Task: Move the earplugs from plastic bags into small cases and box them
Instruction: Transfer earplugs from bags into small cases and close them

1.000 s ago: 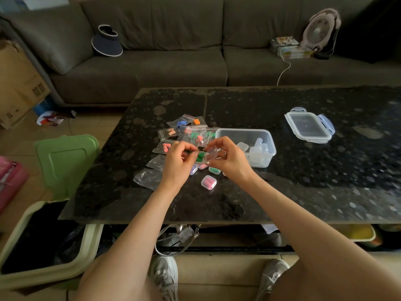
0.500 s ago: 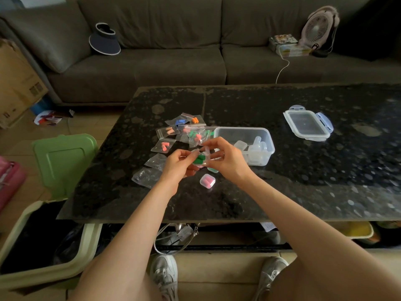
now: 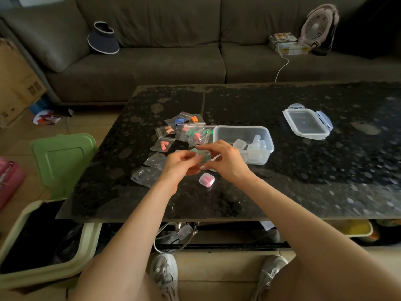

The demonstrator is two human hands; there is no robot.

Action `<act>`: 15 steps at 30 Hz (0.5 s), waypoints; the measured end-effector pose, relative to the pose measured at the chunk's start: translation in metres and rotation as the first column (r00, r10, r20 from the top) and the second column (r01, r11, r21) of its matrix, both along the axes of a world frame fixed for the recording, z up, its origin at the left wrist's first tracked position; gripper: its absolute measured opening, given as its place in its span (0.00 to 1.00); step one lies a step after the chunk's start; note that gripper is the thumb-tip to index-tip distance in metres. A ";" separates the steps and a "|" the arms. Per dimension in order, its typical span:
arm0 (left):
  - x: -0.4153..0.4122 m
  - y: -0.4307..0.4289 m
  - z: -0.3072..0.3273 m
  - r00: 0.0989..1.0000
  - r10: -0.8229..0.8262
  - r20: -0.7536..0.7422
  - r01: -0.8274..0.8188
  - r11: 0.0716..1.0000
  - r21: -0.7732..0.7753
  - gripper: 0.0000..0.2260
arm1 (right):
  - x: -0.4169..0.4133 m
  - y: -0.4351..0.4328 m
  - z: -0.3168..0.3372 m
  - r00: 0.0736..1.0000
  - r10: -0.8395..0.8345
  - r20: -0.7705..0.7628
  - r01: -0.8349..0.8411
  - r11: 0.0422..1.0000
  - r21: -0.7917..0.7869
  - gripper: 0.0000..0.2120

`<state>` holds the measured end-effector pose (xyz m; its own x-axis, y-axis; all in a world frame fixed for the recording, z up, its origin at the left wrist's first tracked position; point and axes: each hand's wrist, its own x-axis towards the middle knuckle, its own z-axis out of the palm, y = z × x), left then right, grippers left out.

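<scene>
Head view: I see the left hand (image 3: 180,164) pinching a small clear case (image 3: 203,157) of green earplugs and the right hand (image 3: 225,161) curled round its right side, above the table (image 3: 303,181). A pink-filled case (image 3: 207,179) lies just near them. The earplug bags (image 3: 191,131) are farther left, the plastic box (image 3: 243,129) just right, and the lid (image 3: 307,123) far right.

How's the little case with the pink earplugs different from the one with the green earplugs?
The pink case lies on the table, untouched; the green case is held between the left hand and right hand. The pink case's contents are pink, the green case's are green. The pink case shows whole; the hands hide part of the green case. Both are small, clear plastic cases.
</scene>
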<state>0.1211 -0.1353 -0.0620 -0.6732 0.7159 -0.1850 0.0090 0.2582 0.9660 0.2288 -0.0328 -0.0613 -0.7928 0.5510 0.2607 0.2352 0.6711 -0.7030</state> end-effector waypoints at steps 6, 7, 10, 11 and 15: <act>0.001 0.001 -0.002 0.995 0.030 -0.099 -0.031 0.999 -0.010 0.13 | -0.002 -0.001 -0.005 0.998 -0.014 0.057 0.011 0.998 0.063 0.19; 0.001 0.001 -0.002 0.994 0.025 -0.110 -0.027 1.000 -0.016 0.13 | -0.002 -0.001 -0.005 0.998 -0.019 0.065 0.015 0.998 0.066 0.19; 0.001 -0.001 -0.003 0.994 -0.012 -0.104 0.009 0.999 -0.032 0.13 | -0.002 0.000 -0.005 0.995 -0.043 0.088 0.035 0.995 0.091 0.19; 0.001 -0.002 -0.003 0.995 -0.010 -0.104 0.006 0.999 -0.035 0.13 | -0.001 0.000 -0.005 0.993 -0.063 0.096 0.053 0.993 0.102 0.19; -0.010 -0.005 -0.010 0.953 0.123 -0.277 -0.146 0.987 -0.065 0.08 | 0.007 0.007 -0.003 0.972 -0.128 0.199 0.107 0.988 0.112 0.19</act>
